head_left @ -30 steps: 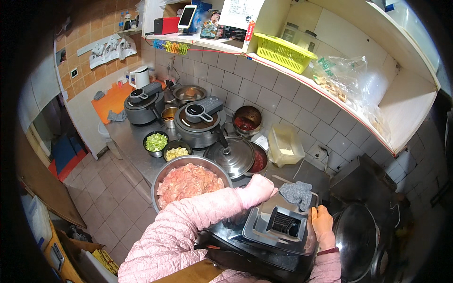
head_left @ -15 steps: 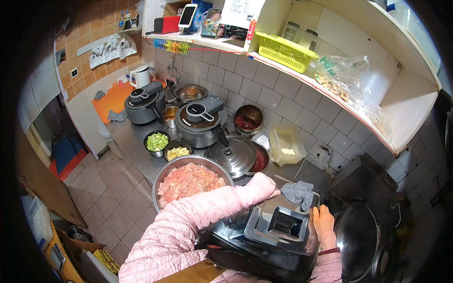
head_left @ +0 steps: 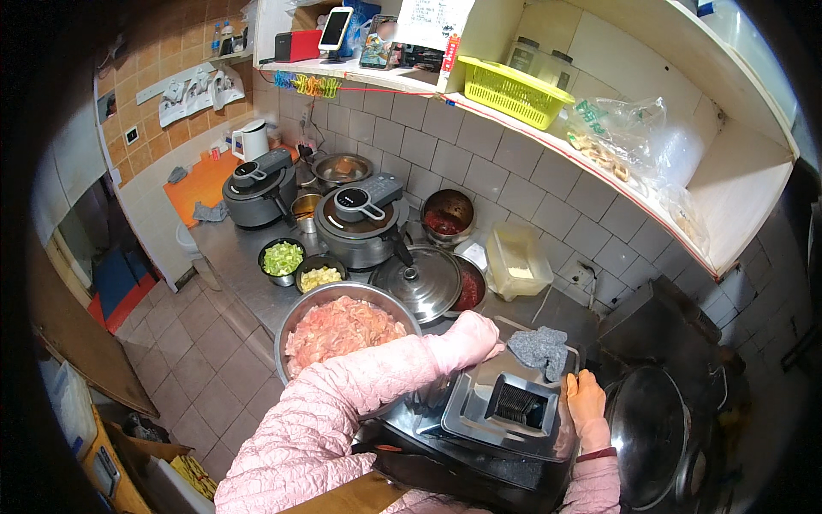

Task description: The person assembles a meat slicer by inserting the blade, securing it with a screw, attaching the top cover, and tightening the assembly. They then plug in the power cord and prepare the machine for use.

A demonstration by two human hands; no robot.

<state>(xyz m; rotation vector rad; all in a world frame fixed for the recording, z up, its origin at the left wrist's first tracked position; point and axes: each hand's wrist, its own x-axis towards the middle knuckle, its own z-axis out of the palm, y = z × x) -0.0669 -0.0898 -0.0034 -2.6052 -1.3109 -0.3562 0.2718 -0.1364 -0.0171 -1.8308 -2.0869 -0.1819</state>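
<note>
In front of me is a steel meat cutting machine (head_left: 458,409), with a raised rectangular opening and a stack of dark blades (head_left: 520,403) inside it. My left hand (head_left: 481,336), partly covered by a pink quilted sleeve, is curled at the machine's far left corner; its fingertips are mostly hidden. My right hand (head_left: 586,399) wraps its fingers over the right edge of the top. A grey cloth (head_left: 539,352) lies crumpled on the far right corner, between both hands. Left of the machine, partly behind my left arm, stands a large steel basin (head_left: 280,343) full of sliced raw meat (head_left: 342,330).
Behind the basin are bowls of chopped green vegetable (head_left: 282,258) and pale yellow pieces (head_left: 320,278), a lidded pot (head_left: 417,287), two grey cookers (head_left: 360,227) and a plastic tub (head_left: 518,261). A wok (head_left: 648,437) is at the right. An open shelf (head_left: 411,81) overhangs the counter.
The whole view has shifted very slightly. Both hands keep their places on the machine, and nothing else has visibly moved.
</note>
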